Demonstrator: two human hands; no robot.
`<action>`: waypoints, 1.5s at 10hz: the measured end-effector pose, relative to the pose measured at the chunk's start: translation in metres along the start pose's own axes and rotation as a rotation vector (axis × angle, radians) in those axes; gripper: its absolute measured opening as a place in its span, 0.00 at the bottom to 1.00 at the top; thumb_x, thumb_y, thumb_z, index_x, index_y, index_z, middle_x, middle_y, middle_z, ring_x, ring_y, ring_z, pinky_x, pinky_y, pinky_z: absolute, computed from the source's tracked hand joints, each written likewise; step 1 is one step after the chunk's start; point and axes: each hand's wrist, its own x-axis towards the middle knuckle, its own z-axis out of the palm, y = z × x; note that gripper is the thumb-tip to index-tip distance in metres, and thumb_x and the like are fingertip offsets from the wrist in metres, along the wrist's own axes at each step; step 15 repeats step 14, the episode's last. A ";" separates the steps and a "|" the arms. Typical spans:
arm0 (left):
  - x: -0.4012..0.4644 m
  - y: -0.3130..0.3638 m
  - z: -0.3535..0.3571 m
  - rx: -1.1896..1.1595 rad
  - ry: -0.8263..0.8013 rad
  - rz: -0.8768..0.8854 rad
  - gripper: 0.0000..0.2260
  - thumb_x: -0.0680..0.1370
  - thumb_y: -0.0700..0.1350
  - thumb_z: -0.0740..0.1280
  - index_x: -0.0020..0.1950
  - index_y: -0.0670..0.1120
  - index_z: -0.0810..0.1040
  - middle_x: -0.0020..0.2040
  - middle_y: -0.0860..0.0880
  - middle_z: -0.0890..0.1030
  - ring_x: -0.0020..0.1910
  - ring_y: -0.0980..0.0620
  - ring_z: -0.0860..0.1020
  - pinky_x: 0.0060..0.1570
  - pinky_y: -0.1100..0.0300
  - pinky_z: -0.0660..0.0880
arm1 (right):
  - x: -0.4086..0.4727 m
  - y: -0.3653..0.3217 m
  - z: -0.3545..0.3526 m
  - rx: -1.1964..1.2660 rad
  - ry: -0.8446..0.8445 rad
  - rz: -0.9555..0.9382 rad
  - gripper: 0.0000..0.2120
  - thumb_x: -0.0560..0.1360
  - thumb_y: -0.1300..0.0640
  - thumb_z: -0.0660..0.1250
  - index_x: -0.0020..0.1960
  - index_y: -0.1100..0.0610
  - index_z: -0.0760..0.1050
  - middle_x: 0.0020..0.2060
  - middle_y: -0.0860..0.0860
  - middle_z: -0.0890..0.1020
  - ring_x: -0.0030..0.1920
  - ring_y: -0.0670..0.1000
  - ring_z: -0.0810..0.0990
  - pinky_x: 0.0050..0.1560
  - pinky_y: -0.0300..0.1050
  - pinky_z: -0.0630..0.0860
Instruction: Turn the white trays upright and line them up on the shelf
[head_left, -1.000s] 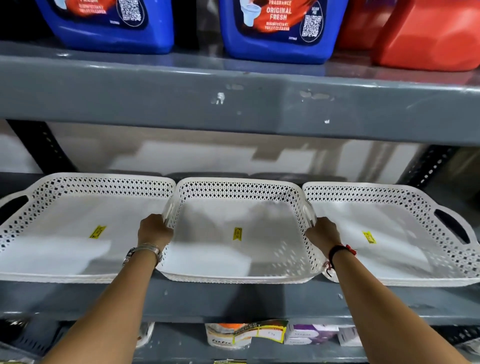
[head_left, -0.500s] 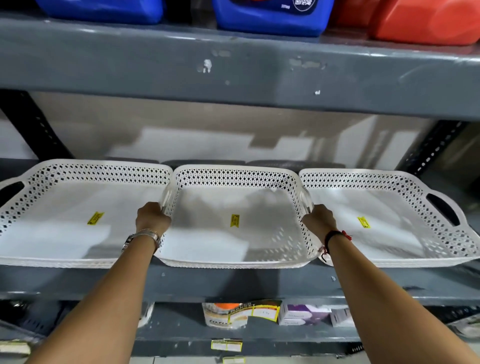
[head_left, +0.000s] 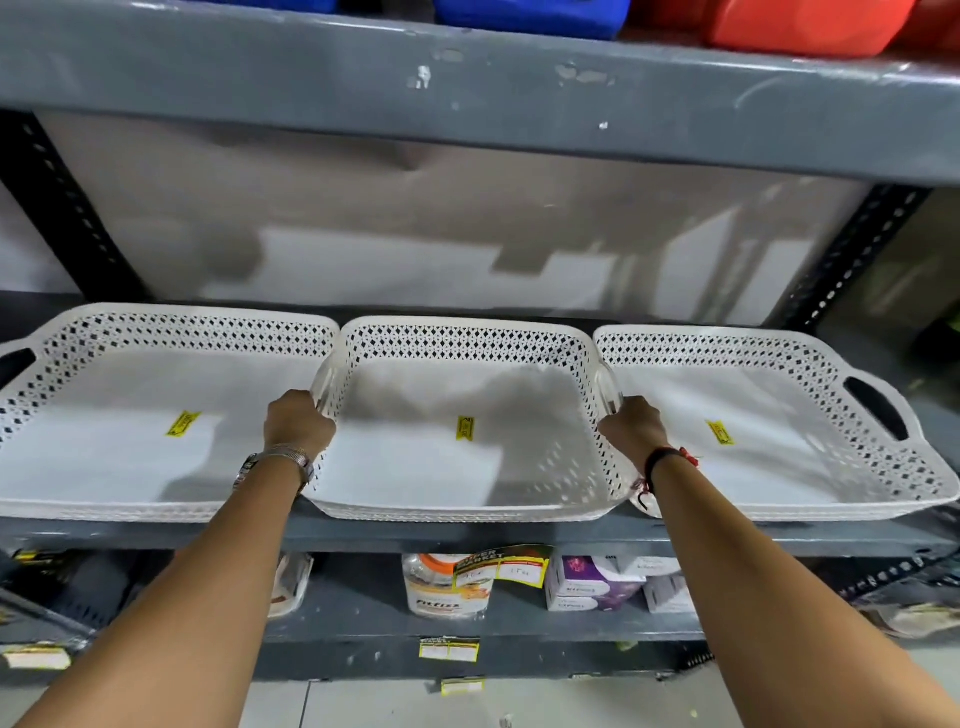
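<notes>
Three white perforated trays lie open side up in a row on the grey shelf (head_left: 467, 532). The middle tray (head_left: 415, 467) is held at both side handles: my left hand (head_left: 297, 423) grips its left handle and my right hand (head_left: 631, 423) grips its right handle. Its sides overlap the rims of the left tray (head_left: 104, 447) and the right tray (head_left: 779, 467). Each tray has a small yellow sticker on its floor. My fingertips are hidden behind the handles.
A grey shelf beam (head_left: 467, 98) runs close overhead, carrying blue (head_left: 519, 15) and red jugs (head_left: 800, 21). Black perforated uprights (head_left: 852, 254) stand at both back corners. Below, a lower shelf holds a jar (head_left: 441, 587) and small boxes (head_left: 592, 582).
The view has tilted downward, so the shelf and trays sit higher in frame. Both hands keep their grip on the middle tray's handles; the tray stays between the other two.
</notes>
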 end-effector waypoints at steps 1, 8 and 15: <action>0.002 -0.001 -0.001 -0.011 -0.010 -0.015 0.15 0.73 0.33 0.64 0.58 0.29 0.75 0.57 0.31 0.79 0.58 0.33 0.77 0.54 0.49 0.75 | -0.001 0.000 -0.001 -0.007 0.002 0.000 0.15 0.72 0.66 0.59 0.58 0.69 0.72 0.55 0.65 0.78 0.53 0.63 0.77 0.45 0.47 0.71; 0.001 -0.008 -0.010 -0.078 -0.016 -0.005 0.15 0.73 0.41 0.67 0.53 0.31 0.77 0.53 0.33 0.81 0.54 0.36 0.79 0.42 0.59 0.67 | 0.002 0.004 -0.011 -0.108 -0.043 -0.037 0.15 0.69 0.61 0.66 0.53 0.67 0.74 0.42 0.58 0.75 0.43 0.58 0.73 0.42 0.44 0.70; -0.011 0.000 -0.018 0.159 0.090 0.099 0.28 0.75 0.47 0.65 0.70 0.36 0.61 0.64 0.34 0.73 0.63 0.34 0.72 0.58 0.44 0.73 | -0.018 -0.001 -0.020 -0.157 0.127 -0.030 0.31 0.75 0.43 0.59 0.69 0.62 0.60 0.68 0.60 0.70 0.67 0.61 0.70 0.60 0.51 0.71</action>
